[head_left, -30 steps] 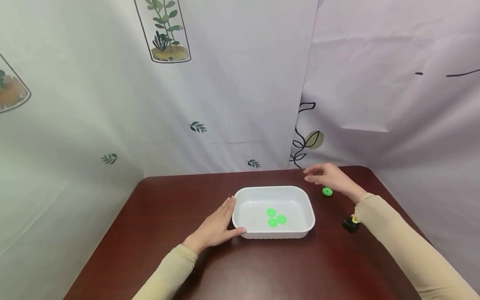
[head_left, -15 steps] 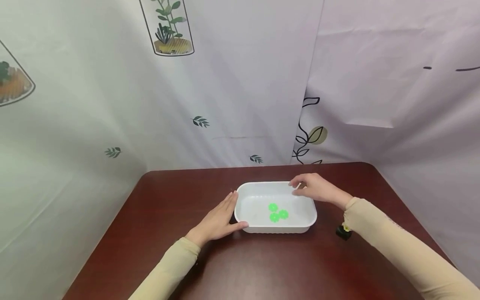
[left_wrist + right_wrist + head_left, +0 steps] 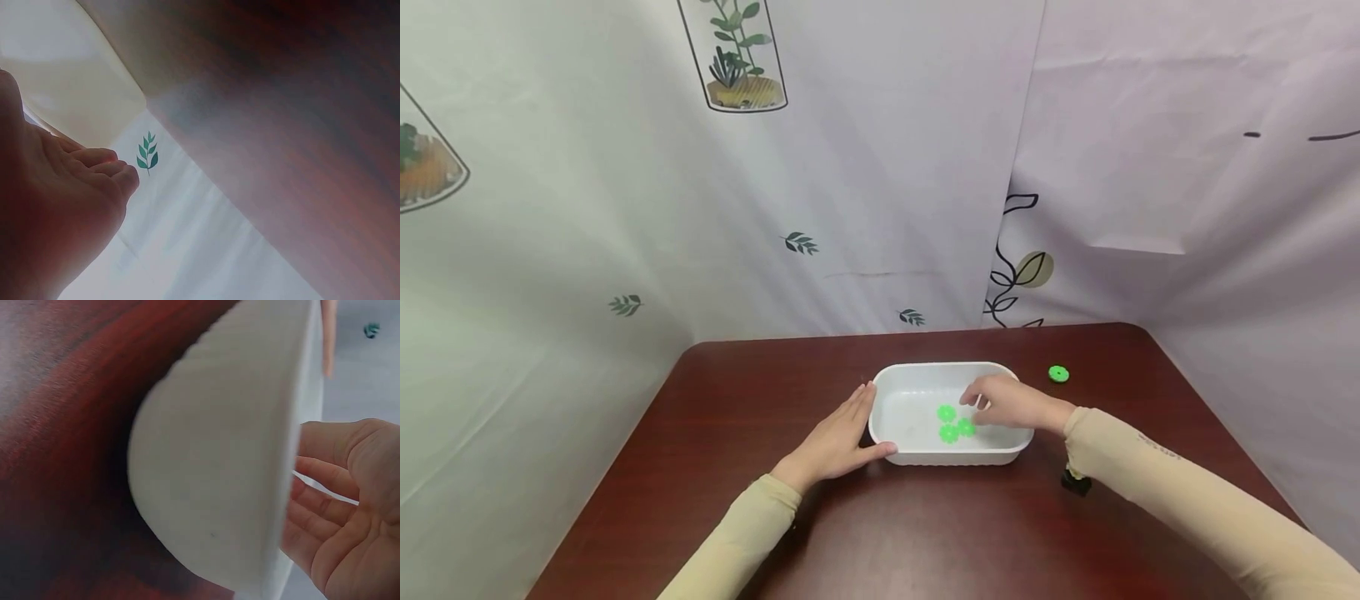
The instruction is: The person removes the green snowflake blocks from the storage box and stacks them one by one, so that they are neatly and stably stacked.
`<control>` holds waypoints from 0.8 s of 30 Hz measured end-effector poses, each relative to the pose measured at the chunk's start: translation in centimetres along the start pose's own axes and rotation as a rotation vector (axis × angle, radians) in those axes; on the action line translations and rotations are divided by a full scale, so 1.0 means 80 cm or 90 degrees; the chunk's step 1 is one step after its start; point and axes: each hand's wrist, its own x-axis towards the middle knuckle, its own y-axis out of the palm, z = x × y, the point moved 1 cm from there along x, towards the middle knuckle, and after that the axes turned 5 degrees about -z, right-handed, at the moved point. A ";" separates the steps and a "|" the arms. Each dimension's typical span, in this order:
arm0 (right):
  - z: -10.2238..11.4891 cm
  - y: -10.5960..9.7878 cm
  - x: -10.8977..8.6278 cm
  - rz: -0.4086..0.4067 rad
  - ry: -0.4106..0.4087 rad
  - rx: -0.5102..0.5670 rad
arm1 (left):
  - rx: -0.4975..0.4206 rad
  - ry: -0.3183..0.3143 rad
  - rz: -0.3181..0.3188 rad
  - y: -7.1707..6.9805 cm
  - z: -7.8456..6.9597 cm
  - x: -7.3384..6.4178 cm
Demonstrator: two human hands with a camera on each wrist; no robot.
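Note:
A white rectangular tray (image 3: 917, 457) stands on the table. Inside lie several flat green flower-shaped pieces (image 3: 948, 433), close together near the tray's middle. My right hand (image 3: 1011, 402) reaches in over the tray's right side, thumb and fingers bent and apart. Its thumb is right at the rightmost green piece, partly covering it. In the right wrist view the tray's outer wall (image 3: 206, 456) hides the fingertips. My left hand (image 3: 835, 442) rests against the tray's left end with straight fingers, the thumb on the front rim. The left wrist view shows this hand (image 3: 69, 200) from the palm side.
Another green flower-shaped piece (image 3: 1058, 374) with a dark centre lies on the dark red-brown table (image 3: 880, 533), beyond the tray's back right corner. A white curtain (image 3: 865, 167) with printed plants surrounds the table's back and sides. A small black device (image 3: 1077, 482) hangs beneath the right sleeve.
My right hand has moved left and toward me, from above the table beyond the tray into the tray, uncovering the loose green piece. The left hand keeps its place at the tray.

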 end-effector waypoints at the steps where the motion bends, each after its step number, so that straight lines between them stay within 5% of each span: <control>1: 0.001 0.002 0.001 0.004 -0.006 -0.002 | 0.000 -0.002 0.002 0.000 0.000 0.000; 13: 0.001 0.029 0.004 0.008 -0.024 -0.058 | 0.004 0.000 0.002 0.000 0.000 0.000; 24: -0.002 0.035 0.006 0.013 0.027 -0.047 | -0.001 0.002 -0.002 0.001 -0.001 -0.002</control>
